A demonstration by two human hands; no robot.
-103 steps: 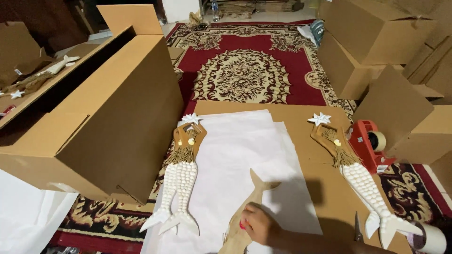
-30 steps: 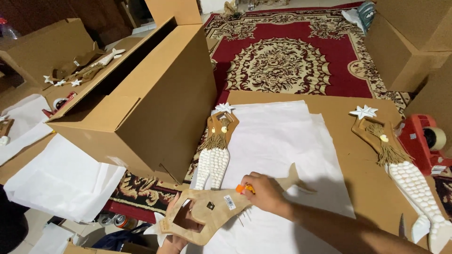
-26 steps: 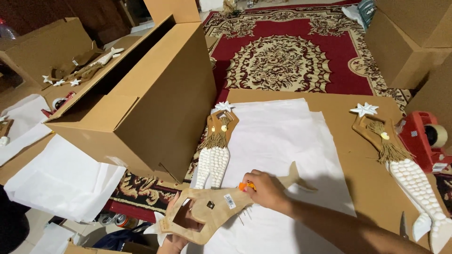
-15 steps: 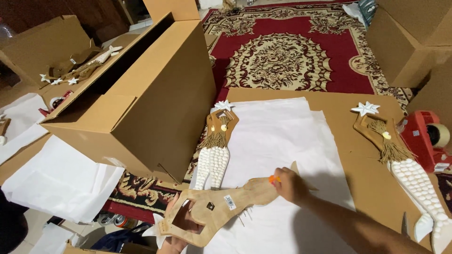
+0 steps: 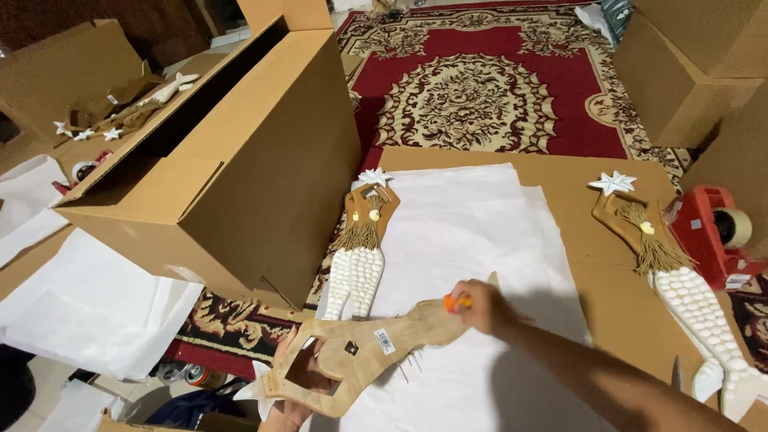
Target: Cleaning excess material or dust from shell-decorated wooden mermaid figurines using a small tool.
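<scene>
While the left hand grips the cut-out head end of a flat wooden mermaid-shaped plaque turned face down, fingers curled through its opening at the near edge of the scene, the right hand pinches a small orange object against the plaque's tail end. What the orange object is cannot be told; it is mostly covered by the fingertips. The plaque is held just above a stack of white tissue paper sheets spread over a flat brown cardboard sheet, and its bare back shows a small white sticker and a dark hanger.

Judging from this, the step in hand looks like work on the back of the plaque near the tail, with the piece steadied at both ends. The next move seems to call for keeping the left grip firm so the long, thin wood does not twist, and for care with the small pins or fringe poking out along its lower edge.

To the left of the paper lies a second mermaid plaque with white shell scales and a white starfish, face up. A third like it lies to the right, near a red tape dispenser. A large open brown cardboard box stands on the left, touching the red patterned carpet.
</scene>
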